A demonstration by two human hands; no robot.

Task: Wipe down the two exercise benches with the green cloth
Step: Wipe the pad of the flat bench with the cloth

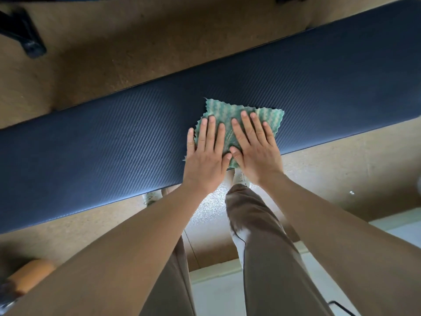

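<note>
- The green, wavy-patterned cloth with zigzag-cut edges (239,124) lies flat on the long dark blue padded bench with a ribbed vinyl-like top (114,151), near its front edge.
- The left hand (208,153) and right hand (252,149) both press on it, fingers straight and flat — neither one grasps it.
- The cloth looks thin, light and limp, likely to bunch under a push; flat palms over its middle should hold it spread.
- The cover looks smooth enough for easy sliding.
- Open bench runs both ways — more to the left; the front edge is close under the wrists.
- Brown speckled floor (102,60) lies beyond.
</note>
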